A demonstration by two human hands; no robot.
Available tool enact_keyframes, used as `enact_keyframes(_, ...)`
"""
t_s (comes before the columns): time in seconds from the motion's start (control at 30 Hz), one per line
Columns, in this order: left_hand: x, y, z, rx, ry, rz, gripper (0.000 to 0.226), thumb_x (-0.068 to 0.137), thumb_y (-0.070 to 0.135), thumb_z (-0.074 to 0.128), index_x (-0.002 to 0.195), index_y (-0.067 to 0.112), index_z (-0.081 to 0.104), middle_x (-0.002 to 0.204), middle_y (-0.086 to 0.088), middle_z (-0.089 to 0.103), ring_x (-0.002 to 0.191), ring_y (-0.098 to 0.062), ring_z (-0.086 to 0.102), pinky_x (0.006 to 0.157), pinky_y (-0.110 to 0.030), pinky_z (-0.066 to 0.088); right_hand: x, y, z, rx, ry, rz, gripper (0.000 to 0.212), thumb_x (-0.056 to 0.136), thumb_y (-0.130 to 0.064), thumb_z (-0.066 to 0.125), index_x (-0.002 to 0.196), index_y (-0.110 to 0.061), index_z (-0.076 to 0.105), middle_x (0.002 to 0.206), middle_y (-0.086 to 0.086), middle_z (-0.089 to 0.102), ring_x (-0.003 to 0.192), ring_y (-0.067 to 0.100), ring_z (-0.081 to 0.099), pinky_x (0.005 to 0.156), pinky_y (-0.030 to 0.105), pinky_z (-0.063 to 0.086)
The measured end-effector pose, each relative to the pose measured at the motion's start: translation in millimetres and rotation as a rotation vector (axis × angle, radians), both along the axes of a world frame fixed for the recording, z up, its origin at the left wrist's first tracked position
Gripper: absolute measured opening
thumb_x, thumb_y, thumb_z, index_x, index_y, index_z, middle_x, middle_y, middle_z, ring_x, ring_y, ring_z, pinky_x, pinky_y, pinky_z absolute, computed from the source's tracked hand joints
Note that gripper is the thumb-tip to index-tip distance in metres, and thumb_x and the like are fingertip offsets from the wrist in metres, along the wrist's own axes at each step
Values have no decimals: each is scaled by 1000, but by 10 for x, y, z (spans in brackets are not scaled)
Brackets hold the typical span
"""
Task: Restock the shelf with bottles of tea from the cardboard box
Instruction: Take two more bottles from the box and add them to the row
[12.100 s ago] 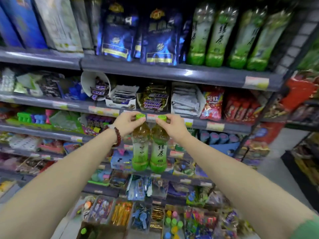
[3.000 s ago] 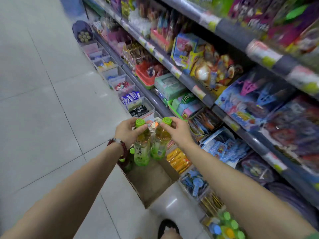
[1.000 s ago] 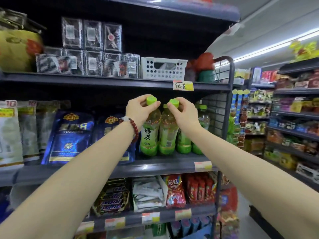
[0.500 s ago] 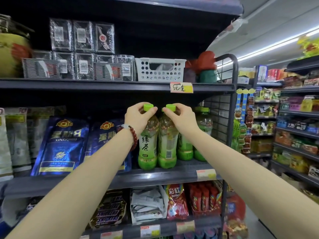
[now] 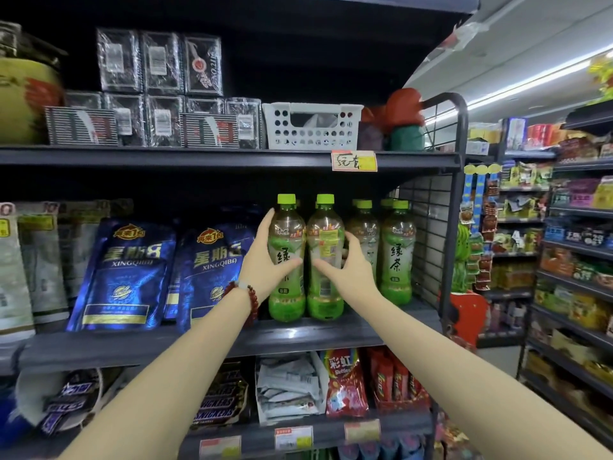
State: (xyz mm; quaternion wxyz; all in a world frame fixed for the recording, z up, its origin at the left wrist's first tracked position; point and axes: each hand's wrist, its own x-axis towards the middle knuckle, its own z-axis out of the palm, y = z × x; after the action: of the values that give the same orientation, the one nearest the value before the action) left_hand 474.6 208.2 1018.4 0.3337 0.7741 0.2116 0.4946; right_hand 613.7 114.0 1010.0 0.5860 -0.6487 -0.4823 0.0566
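Note:
Two green tea bottles with light green caps stand upright side by side on the dark shelf (image 5: 139, 346). My left hand (image 5: 265, 263) wraps the body of the left bottle (image 5: 288, 297), thumb across its label. My right hand (image 5: 345, 267) holds the body of the right bottle (image 5: 326, 227) from its right side. Further tea bottles (image 5: 396, 257) stand in a row just to the right, against the wire end panel. The cardboard box is out of view.
Blue snack bags (image 5: 122, 273) fill the shelf left of the bottles. A white perforated basket (image 5: 311, 127) and wrapped boxes sit on the shelf above. Candy packs lie on the shelf below. An aisle with more shelving (image 5: 570, 260) runs to the right.
Both bottles now rest on the shelf. My hands have slid down from the caps to the bottle bodies.

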Motion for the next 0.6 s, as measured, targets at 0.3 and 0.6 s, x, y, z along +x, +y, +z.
enact_keyframes(0.3,-94,-11,-301,-117,140,83,62,72,23,78,127,20,50,108,8,59,100,-14,61,87,-28,51,119,4,-239,-109,-77,-21,53,70,-43,78,115,-20,61,109,-3,69,108,17,60,100,40,48)
enact_keyframes(0.6,57,79,-354,-149,114,113,67,69,24,80,129,26,51,119,4,62,107,-17,60,96,-41,51,214,92,-312,-52,32,33,44,76,-30,76,117,-20,62,112,-5,69,111,14,59,102,44,47)
